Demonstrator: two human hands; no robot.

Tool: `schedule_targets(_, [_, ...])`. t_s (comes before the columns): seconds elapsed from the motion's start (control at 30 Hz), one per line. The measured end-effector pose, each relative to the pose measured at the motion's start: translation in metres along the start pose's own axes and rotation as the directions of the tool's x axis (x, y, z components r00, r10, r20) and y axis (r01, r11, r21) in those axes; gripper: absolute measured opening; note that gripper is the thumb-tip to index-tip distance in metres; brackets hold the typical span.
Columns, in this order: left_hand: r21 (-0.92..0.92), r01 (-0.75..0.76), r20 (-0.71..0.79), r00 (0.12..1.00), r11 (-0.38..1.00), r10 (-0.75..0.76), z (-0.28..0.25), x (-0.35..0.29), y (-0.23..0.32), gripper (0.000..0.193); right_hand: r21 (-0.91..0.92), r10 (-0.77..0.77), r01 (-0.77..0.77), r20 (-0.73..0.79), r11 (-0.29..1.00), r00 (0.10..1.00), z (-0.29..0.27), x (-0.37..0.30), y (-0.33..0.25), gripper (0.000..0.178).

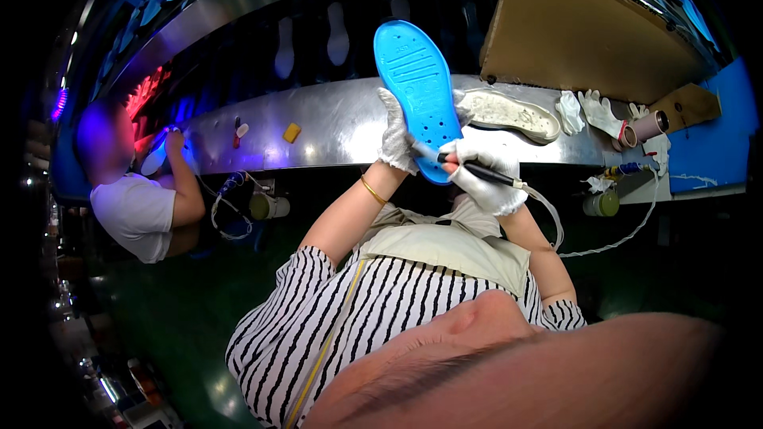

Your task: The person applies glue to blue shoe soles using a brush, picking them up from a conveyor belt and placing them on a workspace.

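My left hand [396, 135], in a whitish knit glove, grips the left edge of a bright blue shoe sole [413, 71]. The sole is raised in front of me, its ribbed and holed face toward me and its toe pointing away. In my right hand [491, 187], gloved with some fingertips bare, is a glue brush [482, 171] with a black handle and a thin pale hose running from its back end. The bristles lie against the sole near its heel. Just right of the sole, an off-white shoe sole [513, 115] lies on the metal bench.
On the metal bench [262, 139] are a yellow block [292, 133], spare white gloves [600, 115] and a brownish roll [648, 125]. A large cardboard box [588, 32] stands behind at right. Dark sole shapes line the belt beyond. A co-worker [139, 199] works at left.
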State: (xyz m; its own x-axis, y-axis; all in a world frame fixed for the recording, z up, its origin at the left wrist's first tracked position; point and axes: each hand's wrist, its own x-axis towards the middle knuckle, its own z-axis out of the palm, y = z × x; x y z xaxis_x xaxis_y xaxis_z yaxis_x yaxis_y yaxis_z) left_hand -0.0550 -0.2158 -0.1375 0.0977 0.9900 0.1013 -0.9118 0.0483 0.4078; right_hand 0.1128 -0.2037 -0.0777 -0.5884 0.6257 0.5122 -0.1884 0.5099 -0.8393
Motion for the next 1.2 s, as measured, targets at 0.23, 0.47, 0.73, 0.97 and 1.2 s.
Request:
schedule_targets(0.23, [-0.033, -0.154, 0.050, 0.987, 0.988, 0.156, 0.023, 0.009, 0.017, 0.113, 0.086, 0.095, -0.083, -0.148, 0.993, 0.984, -0.004, -0.004, 0.016, 0.012])
schedule_targets(0.47, [0.062, -0.149, 0.220, 0.967, 0.987, 0.132, 0.012, 0.021, 0.038, 0.117, 0.684, 0.479, -0.403, 0.089, 0.608, 0.873, -0.010, -0.005, 0.016, 0.016])
schedule_targets(0.73, [0.509, -0.080, 0.203, 0.979, 0.857, -0.029, 0.019, 0.025, 0.057, 0.098, 0.098, 0.505, -0.523, 0.164, 0.847, 0.848, -0.018, 0.007, 0.015, 0.016])
schedule_targets(0.97, [0.660, 0.219, -0.006, 0.958, 0.718, -0.286, 0.027, 0.047, 0.062, 0.096, 0.441, 0.435, -0.519, 0.285, 0.732, 0.854, -0.037, 0.007, 0.018, 0.013])
schedule_targets(1.2, [0.685, 0.390, -0.250, 0.919, 0.615, -0.304, 0.030, 0.057, 0.057, 0.063, 0.040, 0.455, -0.482, 0.270, 0.875, 0.849, -0.030, 0.013, 0.015, 0.012])
